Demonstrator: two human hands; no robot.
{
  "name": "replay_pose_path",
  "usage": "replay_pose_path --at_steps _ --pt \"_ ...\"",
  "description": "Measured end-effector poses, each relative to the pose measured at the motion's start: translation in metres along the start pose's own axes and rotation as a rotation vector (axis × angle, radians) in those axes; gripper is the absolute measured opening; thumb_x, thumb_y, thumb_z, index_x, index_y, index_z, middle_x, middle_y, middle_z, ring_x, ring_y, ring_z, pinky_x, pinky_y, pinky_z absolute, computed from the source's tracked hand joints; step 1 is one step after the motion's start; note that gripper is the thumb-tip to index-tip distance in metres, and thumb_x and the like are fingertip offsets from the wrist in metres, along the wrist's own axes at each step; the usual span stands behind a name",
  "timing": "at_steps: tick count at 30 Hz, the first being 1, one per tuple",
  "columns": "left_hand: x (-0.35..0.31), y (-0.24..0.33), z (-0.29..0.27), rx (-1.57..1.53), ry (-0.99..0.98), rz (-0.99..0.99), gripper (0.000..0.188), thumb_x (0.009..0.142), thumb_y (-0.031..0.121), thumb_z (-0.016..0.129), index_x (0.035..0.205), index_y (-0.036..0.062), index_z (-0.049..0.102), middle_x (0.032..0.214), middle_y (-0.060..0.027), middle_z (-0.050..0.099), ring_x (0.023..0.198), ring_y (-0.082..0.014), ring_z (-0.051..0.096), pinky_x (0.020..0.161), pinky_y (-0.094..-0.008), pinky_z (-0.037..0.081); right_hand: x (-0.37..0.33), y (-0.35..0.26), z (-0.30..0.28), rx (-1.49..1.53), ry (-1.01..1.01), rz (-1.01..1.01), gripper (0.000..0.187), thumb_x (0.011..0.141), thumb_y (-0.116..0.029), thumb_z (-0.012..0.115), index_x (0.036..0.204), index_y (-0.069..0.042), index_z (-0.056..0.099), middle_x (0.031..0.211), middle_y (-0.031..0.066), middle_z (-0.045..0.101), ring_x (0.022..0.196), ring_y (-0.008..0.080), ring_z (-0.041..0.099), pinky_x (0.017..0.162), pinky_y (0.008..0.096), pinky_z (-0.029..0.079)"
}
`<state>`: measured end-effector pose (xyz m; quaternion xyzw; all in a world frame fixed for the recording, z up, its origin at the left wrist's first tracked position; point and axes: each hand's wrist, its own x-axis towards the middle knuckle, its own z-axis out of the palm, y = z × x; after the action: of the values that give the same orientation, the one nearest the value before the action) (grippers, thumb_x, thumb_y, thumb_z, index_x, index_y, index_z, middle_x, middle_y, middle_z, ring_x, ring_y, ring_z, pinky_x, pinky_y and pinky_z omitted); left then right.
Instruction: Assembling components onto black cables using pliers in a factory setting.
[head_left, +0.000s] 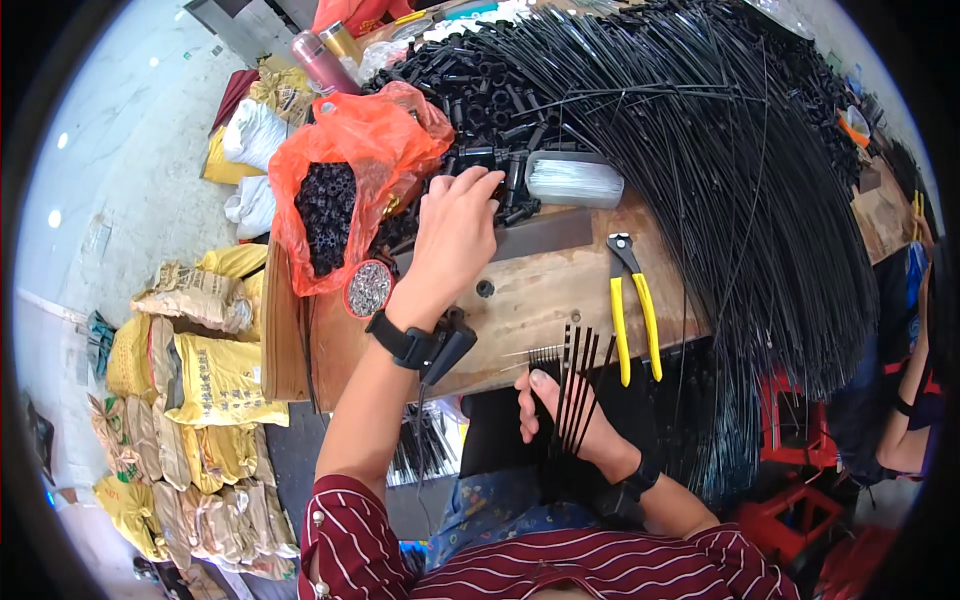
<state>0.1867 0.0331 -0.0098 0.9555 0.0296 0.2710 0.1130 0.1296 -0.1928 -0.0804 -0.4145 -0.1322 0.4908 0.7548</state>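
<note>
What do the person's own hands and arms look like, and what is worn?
The left hand is ungloved, with a black wrist strap, a boxy black device and a thin dark cable. The right hand is ungloved too, with a dark wrist band. The sleeves are dark red with thin white stripes.

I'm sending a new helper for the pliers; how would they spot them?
Find the wooden table, with a huge sheaf of long black rods across its right side. Left of the sheaf, above and right of the person's right hand, lie the pliers. Their two long yellow handles, spread below a dark head, set them apart from the black rods.
</note>
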Motion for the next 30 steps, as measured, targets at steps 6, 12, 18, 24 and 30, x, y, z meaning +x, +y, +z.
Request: replay_pose_path --at_steps 6,12,18,24,30 --pt "0.021 -0.024 0.018 0.118 -0.053 -0.037 0.031 0.081 0.006 0.062 0.112 0.0036 0.065 0.114 -0.0110 0.064 0.095 -0.0329 0.055 0.086 -0.0415 0.045 0.002 0.004 -0.004 0.039 -0.009 0.012 0.029 0.102 -0.024 0.044 0.099 0.003 0.053 0.067 0.0058 0.052 0.056 0.0145 0.053 0.054 0.0314 0.050" --pt "0.025 -0.021 0.016 0.207 -0.159 -0.102 0.026 0.078 0.011 0.068 0.102 0.0034 0.070 0.102 -0.0125 0.064 0.095 -0.0320 0.055 0.084 -0.0421 0.045 0.003 0.004 -0.006 0.094 -0.007 0.063 0.027 0.102 -0.023 0.043 0.099 0.002 0.053 0.068 0.0056 0.052 0.056 0.0148 0.053 0.054 0.0311 0.050" --pt "0.022 -0.020 0.005 0.151 0.021 -0.144 0.027 0.080 0.010 0.066 0.104 -0.0010 0.060 0.099 -0.0177 0.063 0.092 -0.0339 0.056 0.083 -0.0419 0.045 0.003 0.007 -0.007 0.077 -0.052 0.028 0.027 0.102 -0.023 0.044 0.099 0.002 0.054 0.068 0.0057 0.053 0.056 0.0149 0.054 0.054 0.0310 0.050" --pt "0.025 0.012 0.003 0.011 -0.253 -0.230 0.036 0.077 0.022 0.072 0.100 -0.0043 0.065 0.094 -0.0226 0.064 0.089 -0.0355 0.061 0.082 -0.0418 0.047 0.002 0.005 -0.006 0.069 -0.011 0.017 0.025 0.101 -0.022 0.047 0.099 0.002 0.054 0.068 0.0065 0.054 0.057 0.0156 0.055 0.054 0.0318 0.051" --pt "0.028 0.007 0.011 0.106 -0.291 -0.175 0.029 0.075 0.020 0.074 0.093 -0.0018 0.070 0.093 -0.0177 0.063 0.095 -0.0337 0.057 0.085 -0.0406 0.046 0.002 0.005 -0.003 0.084 0.009 0.023 0.028 0.099 -0.026 0.052 0.100 0.002 0.054 0.069 0.0066 0.054 0.057 0.0159 0.055 0.054 0.0332 0.051"
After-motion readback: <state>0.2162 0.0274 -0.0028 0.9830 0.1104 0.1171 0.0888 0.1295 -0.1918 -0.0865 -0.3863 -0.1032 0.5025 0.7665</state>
